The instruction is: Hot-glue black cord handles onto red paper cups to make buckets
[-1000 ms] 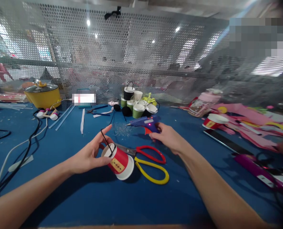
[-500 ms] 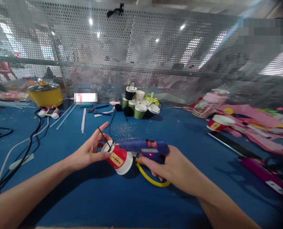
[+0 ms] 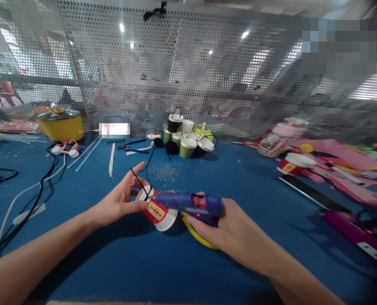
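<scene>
Tilted on its side, a red and white paper cup with a yellow label is gripped near its base by my left hand, the index finger raised. A black cord runs across that finger to the cup's bottom and trails back over the table. My right hand is wrapped round a blue hot glue gun with a small red light lit. The gun's nozzle points left and meets the cup's base by the cord. Below the gun a yellow cable curves.
Small green, black and white cups stand at the back beside pliers. A yellow pot and cables are on the left. To the right lie a phone, another red cup, pink sheets and a purple device.
The glue gun has tipped and shifted slightly down and left, its nozzle now lower against the cup's base. My left hand and the cup stay almost in place.
</scene>
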The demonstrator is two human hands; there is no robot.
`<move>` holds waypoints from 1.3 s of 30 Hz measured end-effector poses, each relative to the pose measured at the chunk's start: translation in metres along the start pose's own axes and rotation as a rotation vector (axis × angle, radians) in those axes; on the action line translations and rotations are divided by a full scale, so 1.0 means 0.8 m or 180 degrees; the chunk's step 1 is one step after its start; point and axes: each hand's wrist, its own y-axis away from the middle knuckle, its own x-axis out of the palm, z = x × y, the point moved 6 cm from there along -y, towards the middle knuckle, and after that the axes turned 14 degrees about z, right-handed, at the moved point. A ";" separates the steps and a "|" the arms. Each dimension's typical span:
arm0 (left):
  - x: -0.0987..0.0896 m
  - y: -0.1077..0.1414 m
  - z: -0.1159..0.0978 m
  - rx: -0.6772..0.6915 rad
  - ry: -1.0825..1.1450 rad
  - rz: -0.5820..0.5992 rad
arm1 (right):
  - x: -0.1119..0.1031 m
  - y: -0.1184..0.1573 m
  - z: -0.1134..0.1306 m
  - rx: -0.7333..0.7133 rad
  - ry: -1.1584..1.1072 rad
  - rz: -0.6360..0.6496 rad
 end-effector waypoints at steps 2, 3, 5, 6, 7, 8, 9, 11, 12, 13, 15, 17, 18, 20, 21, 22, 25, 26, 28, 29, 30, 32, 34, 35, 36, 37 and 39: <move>0.000 0.000 0.000 0.0001 0.0009 0.0010 | 0.000 0.000 0.000 0.0007 0.0053 -0.0020; 0.000 0.000 0.000 0.0001 0.0019 0.0018 | -0.001 0.000 0.000 0.0027 0.0080 -0.0050; 0.000 -0.001 0.000 0.0002 0.0034 0.0034 | -0.001 0.001 -0.001 0.0071 0.0094 -0.0064; 0.000 -0.001 0.000 0.0002 0.0035 0.0043 | 0.000 0.001 -0.001 0.0086 0.0083 -0.0043; 0.000 -0.001 0.000 0.0004 0.0029 0.0052 | 0.001 0.001 -0.001 0.0099 0.0074 -0.0014; 0.001 -0.002 0.000 0.0011 0.0023 0.0061 | 0.001 0.001 -0.001 0.0098 0.0072 0.0003; 0.001 -0.002 0.000 0.0017 0.0019 0.0073 | 0.000 0.002 -0.001 0.0092 0.0084 -0.0002; 0.001 -0.002 0.000 0.0020 0.0013 0.0092 | -0.002 0.001 -0.001 0.0118 0.0132 -0.0043; 0.002 -0.002 0.000 0.0018 0.0009 0.0096 | -0.003 0.001 -0.002 0.0152 0.0148 -0.0065; 0.002 -0.002 0.000 0.0017 0.0005 0.0098 | -0.004 0.001 -0.004 0.0191 0.0152 -0.0072; 0.002 -0.001 0.000 0.0015 -0.0002 0.0091 | -0.005 0.000 -0.006 0.0234 0.0132 -0.0083; 0.002 0.000 -0.001 0.0015 0.0006 0.0078 | -0.006 -0.001 -0.005 0.0172 0.0089 -0.0120; 0.002 0.000 -0.001 0.0018 0.0016 0.0083 | -0.006 0.000 -0.004 0.0133 0.0067 -0.0136; 0.002 -0.001 -0.001 0.0020 0.0030 0.0103 | -0.005 0.001 -0.003 0.0091 0.0031 -0.0094; 0.001 -0.001 0.000 0.0020 0.0030 0.0110 | -0.003 0.001 -0.003 0.0095 0.0025 -0.0040; 0.001 -0.001 0.000 0.0023 0.0026 0.0109 | -0.002 0.001 -0.003 0.0106 0.0029 0.0016; 0.000 -0.001 0.001 0.0028 0.0030 0.0093 | -0.001 0.001 -0.004 0.0127 0.0089 0.0016; 0.000 0.000 0.001 0.0029 0.0033 0.0102 | -0.002 0.001 -0.004 0.0139 0.0110 -0.0025; 0.001 0.000 0.002 0.0029 0.0021 0.0130 | -0.002 0.001 -0.003 0.0143 0.0133 -0.0053; 0.001 0.000 0.002 0.0034 0.0007 0.0147 | -0.001 0.001 -0.002 0.0118 0.0143 -0.0040; 0.002 0.000 0.001 0.0044 -0.0006 0.0161 | -0.001 0.001 0.000 0.0084 0.0149 -0.0022; 0.002 0.000 0.000 0.0060 -0.0013 0.0178 | -0.001 0.001 0.002 0.0042 0.0161 -0.0002; 0.002 0.000 0.000 0.0059 0.0010 0.0183 | -0.001 0.002 0.002 0.0076 0.0158 -0.0012; 0.002 -0.001 -0.001 0.0052 0.0014 0.0185 | -0.001 0.002 0.001 0.0113 0.0144 -0.0007; 0.002 -0.001 -0.001 0.0049 0.0007 0.0189 | -0.001 0.003 0.000 0.0139 0.0132 -0.0002; 0.002 -0.002 -0.001 0.0049 -0.0005 0.0197 | -0.001 0.003 0.000 0.0147 0.0123 0.0003; 0.001 -0.002 0.000 0.0051 -0.0017 0.0210 | 0.000 0.003 0.000 0.0128 0.0109 0.0028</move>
